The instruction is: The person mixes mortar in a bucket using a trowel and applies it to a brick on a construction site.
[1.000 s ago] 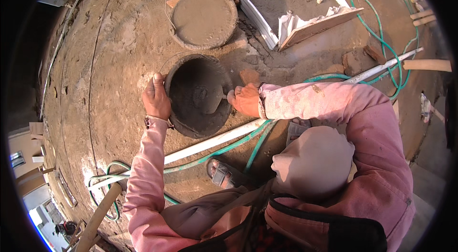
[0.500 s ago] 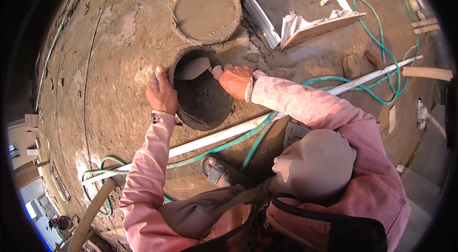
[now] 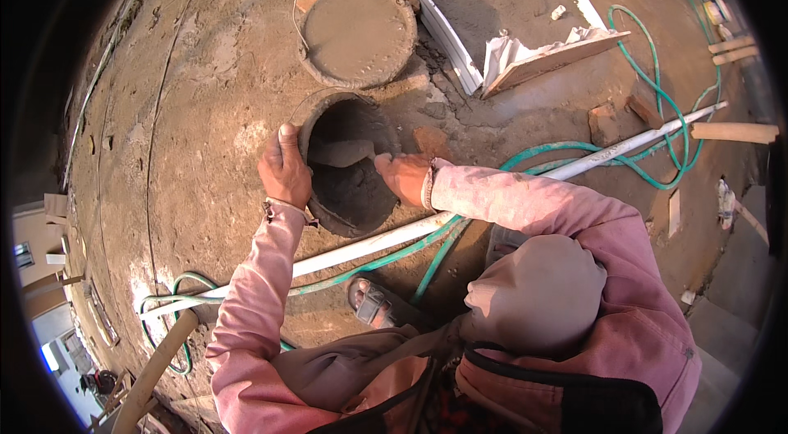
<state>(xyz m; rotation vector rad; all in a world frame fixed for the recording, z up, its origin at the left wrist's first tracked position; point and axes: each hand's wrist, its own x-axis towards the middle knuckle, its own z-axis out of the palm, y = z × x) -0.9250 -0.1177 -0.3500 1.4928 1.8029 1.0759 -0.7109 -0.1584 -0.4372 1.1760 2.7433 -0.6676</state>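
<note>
My left hand (image 3: 284,173) is wrapped on the left rim of a dark, mortar-coated bucket (image 3: 345,216), which leans toward my right and has a thin wire handle. Inside it, a flat trowel blade (image 3: 341,152) sits over dark wet residue. My right hand (image 3: 400,178) is closed on the trowel's handle at the bucket's right side, mostly hiding the handle. Just beyond stands a second bucket (image 3: 357,36), brimming with grey wet mix.
A white-edged rectangular form (image 3: 501,3) lies at upper right, a board along its near side. A white pipe (image 3: 419,229) and green hose (image 3: 509,163) run between me and the bucket. Broken bricks (image 3: 603,124), wooden poles (image 3: 730,132) and my sandalled foot (image 3: 373,303) also show.
The bucket has shifted slightly right and tipped from more upright. My left hand moved with it. The trowel blade rose along the inside, then dropped a little as my right hand moved down.
</note>
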